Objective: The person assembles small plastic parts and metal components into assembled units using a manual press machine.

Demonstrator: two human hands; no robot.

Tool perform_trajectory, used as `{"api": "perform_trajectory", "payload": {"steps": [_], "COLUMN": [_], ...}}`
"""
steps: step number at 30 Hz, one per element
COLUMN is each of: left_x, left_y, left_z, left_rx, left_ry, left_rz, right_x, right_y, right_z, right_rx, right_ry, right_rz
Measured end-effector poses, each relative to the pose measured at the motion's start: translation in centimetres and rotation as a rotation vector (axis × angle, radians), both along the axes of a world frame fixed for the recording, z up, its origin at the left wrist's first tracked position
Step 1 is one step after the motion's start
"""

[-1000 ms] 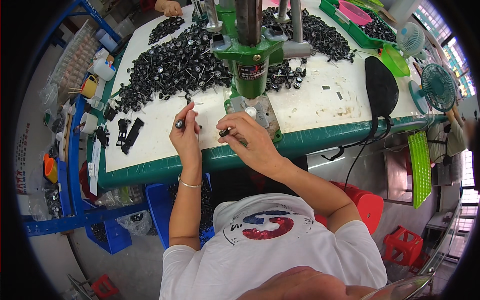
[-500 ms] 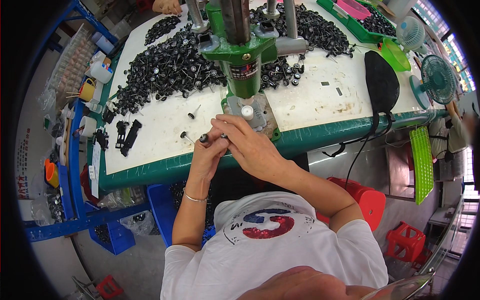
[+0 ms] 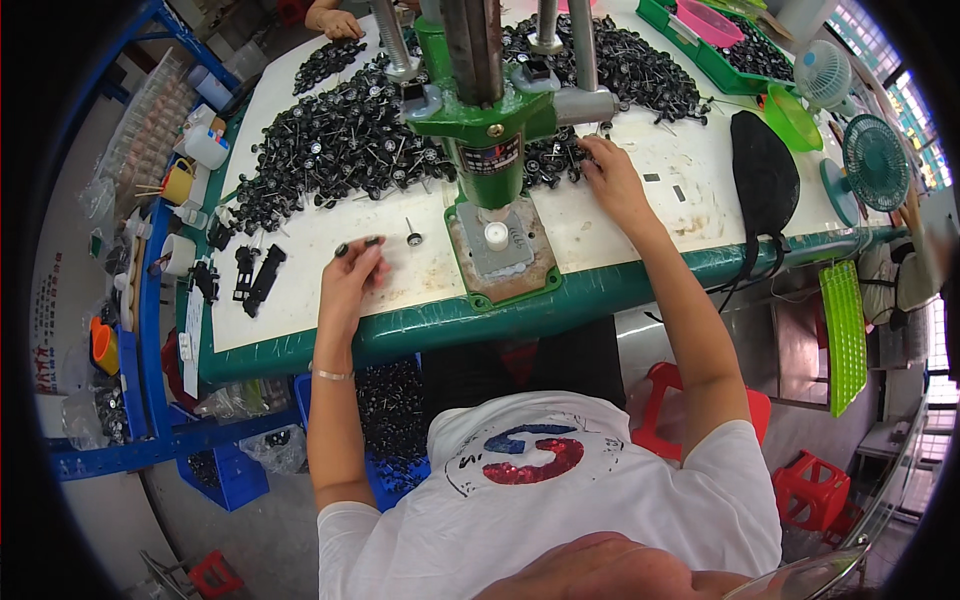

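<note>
1. Head view: the person's left hand [image 3: 345, 288] is half curled over the white tabletop with a green edge [image 3: 690, 205], holding small, dark, round-ended pieces [image 3: 342, 250] among its fingers, two of them showing near the fingertips
2. The right hand [image 3: 614, 185] stretches out to the right of the green metal press [image 3: 490, 172], fingers partly bent, fingertips at the near edge of the big heap of black wheel-shaped pieces with thin metal pins [image 3: 345, 140]; whether it has gripped one, I cannot tell
3. One loose black wheel-shaped piece [image 3: 415, 240] lies on the tabletop between the left hand and the press, its pin pointing away from the person
4. Below the press head, a white round cylinder [image 3: 497, 236] stands on a flat grey plate [image 3: 490, 263]
5. Beyond the heap, a co-worker's hand [image 3: 338, 24] is beside a smaller black cluster [image 3: 328, 66]
6. Long black parts [image 3: 264, 278] lie left of the left hand
</note>
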State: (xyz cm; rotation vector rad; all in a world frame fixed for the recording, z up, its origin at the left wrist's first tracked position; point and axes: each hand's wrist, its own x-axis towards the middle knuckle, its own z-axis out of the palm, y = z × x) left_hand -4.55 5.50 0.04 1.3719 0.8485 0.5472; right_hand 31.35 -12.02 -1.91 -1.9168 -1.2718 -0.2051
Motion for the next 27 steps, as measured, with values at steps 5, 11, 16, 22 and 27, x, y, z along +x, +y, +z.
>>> {"api": "perform_trajectory", "payload": {"steps": [5, 11, 16, 22, 27], "left_x": [3.8, 4.1, 3.4, 3.5, 3.7], "left_y": [0.8, -3.2, -6.1, -7.7, -8.1], "left_z": [-0.1, 0.8, 0.6, 0.1, -0.1], "left_rx": [0.021, 0.053, -0.01, -0.037, -0.023], "left_ry": [-0.123, -0.19, -0.19, -0.199, -0.198], "left_rz": [0.031, 0.071, 0.037, -0.026, -0.012], "right_x": [-0.9, -5.6, -5.6, -6.3, -6.0], "right_y": [-0.6, -4.0, -6.5, -7.1, -7.8], "right_z": [-1.2, 1.4, 1.6, 1.6, 1.3], "right_rx": [-0.068, 0.025, 0.04, 0.004, -0.088], "right_ry": [0.049, 0.225, 0.223, 0.216, 0.133], "right_rz": [0.019, 0.17, 0.039, -0.016, -0.08]}}
